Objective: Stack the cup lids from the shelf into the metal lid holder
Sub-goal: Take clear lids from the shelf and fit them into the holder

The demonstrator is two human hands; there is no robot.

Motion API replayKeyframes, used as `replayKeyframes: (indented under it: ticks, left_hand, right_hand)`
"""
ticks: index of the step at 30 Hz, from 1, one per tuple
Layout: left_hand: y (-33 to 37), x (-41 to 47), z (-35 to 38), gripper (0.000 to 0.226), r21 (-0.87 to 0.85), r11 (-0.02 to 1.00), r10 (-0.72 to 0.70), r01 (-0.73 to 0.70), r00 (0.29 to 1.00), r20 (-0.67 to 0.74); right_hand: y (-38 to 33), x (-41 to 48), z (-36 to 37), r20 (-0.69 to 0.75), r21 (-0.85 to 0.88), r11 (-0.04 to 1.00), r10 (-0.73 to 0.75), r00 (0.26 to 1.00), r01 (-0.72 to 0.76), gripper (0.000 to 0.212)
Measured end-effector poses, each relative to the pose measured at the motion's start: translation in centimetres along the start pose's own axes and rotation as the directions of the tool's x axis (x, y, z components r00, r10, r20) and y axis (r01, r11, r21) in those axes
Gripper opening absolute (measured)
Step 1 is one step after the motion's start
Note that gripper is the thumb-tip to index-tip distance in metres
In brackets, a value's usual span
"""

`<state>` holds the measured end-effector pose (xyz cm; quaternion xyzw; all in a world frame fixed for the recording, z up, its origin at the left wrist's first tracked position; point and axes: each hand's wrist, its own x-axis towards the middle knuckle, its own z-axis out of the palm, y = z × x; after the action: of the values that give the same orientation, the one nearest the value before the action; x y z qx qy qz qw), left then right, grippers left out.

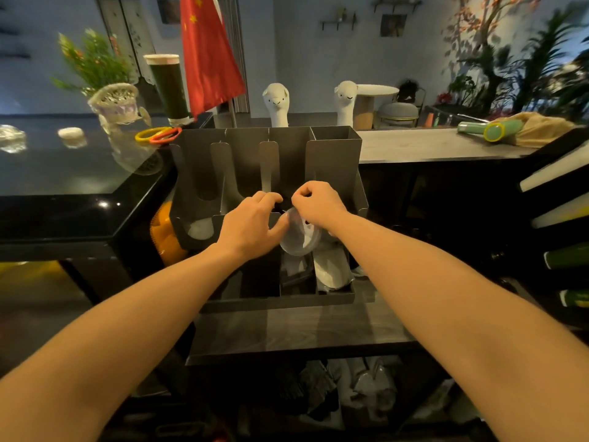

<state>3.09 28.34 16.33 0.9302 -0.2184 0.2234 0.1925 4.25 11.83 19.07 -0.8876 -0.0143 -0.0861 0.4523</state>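
At frame centre a clear lid (301, 239) is gripped by the left hand (251, 224) and the right hand (318, 202), both curled round it, just before the metal lid holder (334, 154) (upper rim hidden behind them).

The left forearm (143, 307) and right forearm (430, 282) are bare and extend forward, converging until the left hand (251, 224) and right hand (318, 205) nearly touch at the knuckles. The left hand is palm-down, its fingers curled over the top of the grip and its thumb against the left rim of the clear lid (299, 239). The right hand grips from the opposite side, fingers curled onto the lid's upper edge.
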Motion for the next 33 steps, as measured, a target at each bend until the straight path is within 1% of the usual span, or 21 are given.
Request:
replayKeyframes:
  ticks: [2, 4, 6, 9, 12, 14, 16, 18, 21, 23, 25, 26, 28, 30, 33]
  left_hand:
    - [0.0, -0.9, -0.6, 0.054, -0.032, 0.999, -0.019, 0.018, 1.0, -0.008]
    - [-0.3, -1.5, -1.1, 0.067, -0.044, 0.999, -0.019, 0.019, 1.0, -0.013]
    - [-0.9, -2.1, -1.8, 0.076, -0.062, 0.997, -0.047, 0.045, 0.999, -0.023]
    - [-2.0, -2.8, -3.0, 0.082, -0.031, 0.996, -0.09, 0.089, 0.995, -0.029]
    - [-3.5, -2.8, -4.0, 0.08, 0.022, 0.992, -0.126, 0.126, 0.992, 0.001]
    - [-4.5, -2.6, -4.7, 0.08, 0.047, 0.988, -0.151, 0.15, 0.988, 0.025]
    - [-5.5, -2.3, -5.5, 0.078, 0.104, 0.981, -0.163, 0.161, 0.986, 0.011]
    - [-6.6, -1.9, -6.5, 0.076, 0.191, 0.962, -0.19, 0.193, 0.981, -0.036]
    - [-8.1, -0.8, -7.6, 0.07, 0.306, 0.913, -0.273, 0.271, 0.961, -0.037]
    - [-9.0, 0.2, -7.9, 0.067, 0.374, 0.875, -0.323, 0.308, 0.946, -0.022]
    - [-9.5, 1.1, -7.8, 0.073, 0.432, 0.839, -0.359, 0.33, 0.933, -0.015]
    - [-9.7, 1.5, -7.7, 0.075, 0.46, 0.823, -0.375, 0.333, 0.927, -0.001]
    - [-10.0, 2.4, -7.2, 0.072, 0.53, 0.788, -0.401, 0.314, 0.915, 0.054]
    - [-10.4, 3.1, -6.5, 0.066, 0.585, 0.761, -0.427, 0.28, 0.895, 0.127]
    - [-10.9, 4.1, -5.6, 0.055, 0.63, 0.748, -0.446, 0.209, 0.861, 0.245]
  right_hand:
    - [-0.8, -0.5, 1.1, -0.062, 0.127, 0.991, 0.048, 0.997, -0.039, 0.011]
    - [-1.6, -0.7, 2.1, -0.101, 0.251, 0.964, 0.112, 0.989, -0.084, 0.014]
    - [-2.4, -0.8, 3.3, -0.118, 0.34, 0.933, 0.166, 0.979, -0.117, 0.013]
    - [-3.6, -0.7, 5.1, -0.102, 0.427, 0.891, 0.216, 0.971, -0.153, 0.012]
    - [-4.9, -0.2, 7.0, -0.041, 0.461, 0.866, 0.239, 0.97, -0.194, 0.013]
    - [-5.6, 0.6, 8.2, -0.011, 0.45, 0.87, 0.23, 0.973, -0.201, 0.012]
    - [-6.3, 1.6, 9.1, 0.03, 0.433, 0.878, 0.212, 0.977, -0.203, 0.013]
    - [-6.9, 2.7, 9.7, 0.039, 0.374, 0.914, 0.154, 0.987, -0.157, 0.013]
    - [-7.6, 4.4, 10.4, 0.055, 0.208, 0.978, -0.02, 0.998, 0.008, 0.013]
    - [-7.9, 5.3, 10.8, 0.12, 0.149, 0.986, -0.097, 0.988, 0.079, 0.013]
    - [-8.1, 6.0, 11.2, 0.18, 0.106, 0.986, -0.144, 0.973, 0.126, 0.015]
    - [-8.3, 6.4, 11.4, 0.206, 0.058, 0.985, -0.174, 0.963, 0.165, 0.016]
    - [-8.5, 7.1, 11.7, 0.292, -0.074, 0.967, -0.214, 0.932, 0.245, 0.018]
    - [-8.9, 7.8, 12.1, 0.404, -0.2, 0.933, -0.198, 0.893, 0.298, 0.017]
    - [-9.2, 8.4, 12.3, 0.521, -0.386, 0.826, -0.172, 0.836, 0.411, 0.011]
